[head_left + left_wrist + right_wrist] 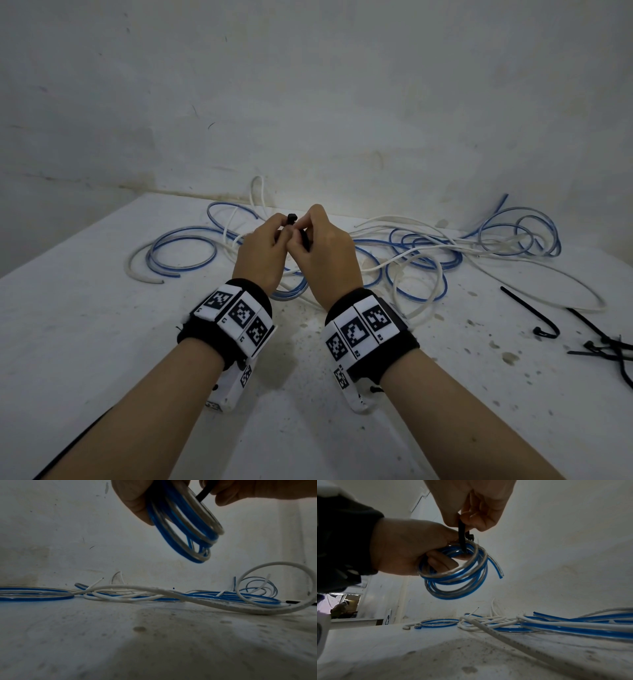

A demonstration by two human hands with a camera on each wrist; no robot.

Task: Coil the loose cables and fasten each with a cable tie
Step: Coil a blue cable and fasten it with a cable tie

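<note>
My left hand [262, 248] grips a small coil of blue-and-clear cable [455, 573], with its fingers through the loops; the coil [185, 526] hangs above the table. My right hand [322, 245] pinches a black cable tie [462, 539] that passes round the top of the coil. The tie's head [291, 218] sticks up between my two hands in the head view. Most of the coil is hidden behind my hands in that view.
Loose blue cables [428, 246] and white cables [421, 294] lie tangled across the back of the white table [102, 342]. Several spare black cable ties [603, 346] lie at the right edge. A white wall [308, 85] stands close behind. A person [340, 608] is far off left.
</note>
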